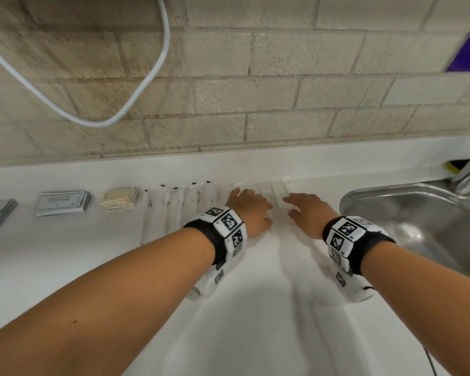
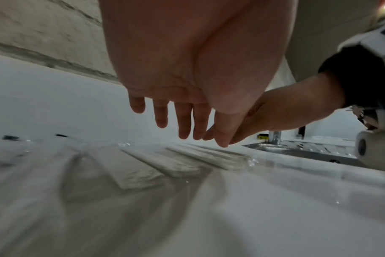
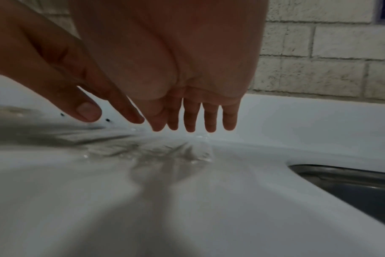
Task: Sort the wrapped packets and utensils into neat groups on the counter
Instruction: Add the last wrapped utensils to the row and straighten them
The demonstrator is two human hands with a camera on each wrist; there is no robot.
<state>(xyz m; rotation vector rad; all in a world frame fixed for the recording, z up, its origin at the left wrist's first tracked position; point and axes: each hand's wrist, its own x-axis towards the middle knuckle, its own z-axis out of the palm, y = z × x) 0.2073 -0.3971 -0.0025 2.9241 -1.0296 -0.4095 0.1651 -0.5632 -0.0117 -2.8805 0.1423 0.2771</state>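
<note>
Head view: both hands, left [image 1: 251, 210] and right [image 1: 308, 214], hover flat with fingers straight over the clear-wrapped utensils [image 1: 190, 210], holding nothing. Packets [image 1: 61, 203] lie grouped far left. Slick wrappers could skid rightward into the sink [image 1: 418, 213] just beside them; the surface [image 1: 255, 308] offers open room nearer.

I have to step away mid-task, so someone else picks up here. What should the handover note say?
Left hand: open, fingers straight over the row of clear-wrapped utensils, holding nothing.
Right hand: open, flat at the row's sink-side end, beside the steel sink.
Done: along the back of the white counter, a grey packet stack, a white printed packet stack and a tan packet stack sit as separate groups.
Left: probably just squaring up the utensil row's sink end.
</note>
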